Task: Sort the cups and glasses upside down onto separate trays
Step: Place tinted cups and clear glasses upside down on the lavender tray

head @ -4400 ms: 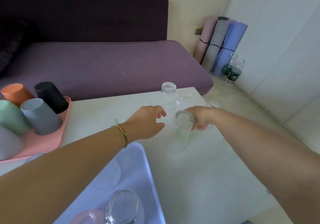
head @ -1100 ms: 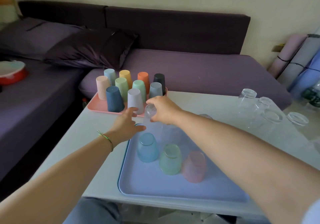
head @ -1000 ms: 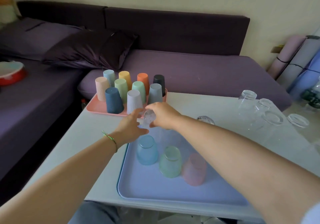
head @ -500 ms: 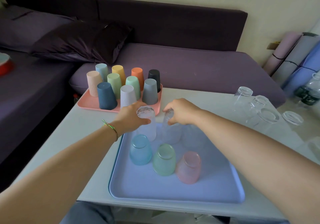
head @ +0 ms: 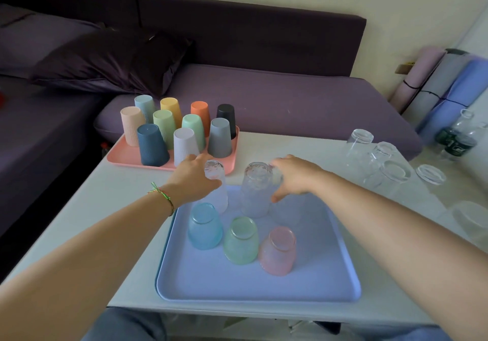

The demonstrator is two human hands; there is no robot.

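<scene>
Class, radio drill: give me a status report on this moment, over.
Left hand gripping left clear glass, inverted on blue tray. Right hand holding right clear glass beside it. Loose glasses waiting on table, nothing blocking.

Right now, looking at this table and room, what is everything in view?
table: one, white
pink tray: one, pink, table's far left
blue tray: one, blue, table's near middle
cups: ten, mixed colours, upside down on pink tray
tinted glasses: three, blue, green, pink, upside down on blue tray
left glass: one, clear, blue tray's back
right glass: one, clear, beside it
loose glasses: at least four, clear, table's right
sofa: one, purple, behind table
cushion: one, dark purple, on sofa
mats: three rolled, pink, grey, blue, right wall
bottles: at least two, clear, floor by mats
left hand: one, braceleted, grips left glass
right hand: one, holds right glass
</scene>
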